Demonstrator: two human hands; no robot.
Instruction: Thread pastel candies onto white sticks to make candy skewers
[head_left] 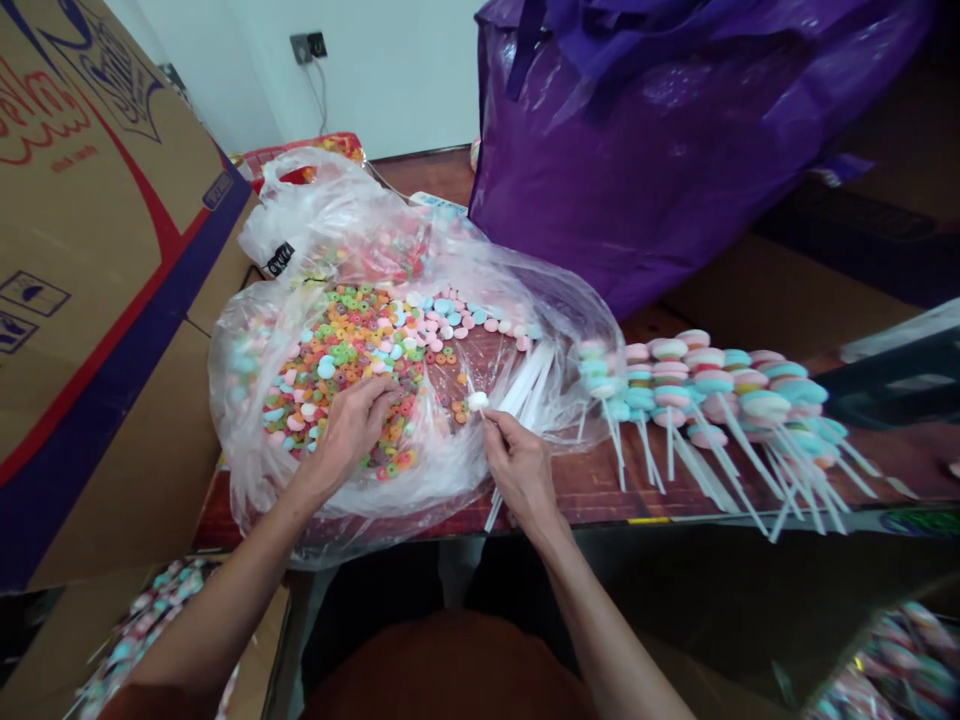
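A clear plastic bag (247,470) lies open on the table, full of small coloured candy rings and pastel round candies (352,345). My left hand (351,428) reaches into the candy pile with fingers curled over the pieces. My right hand (517,465) pinches a white stick (491,430) that carries one white candy (478,401) at its tip. Loose white sticks (529,385) lie inside the bag next to my right hand.
A row of finished candy skewers (712,390) lies on the table (600,490) to the right. A large purple bag (660,140) stands behind. A big cardboard box (90,250) leans at the left. More candy skewers sit in a box (142,630) at bottom left.
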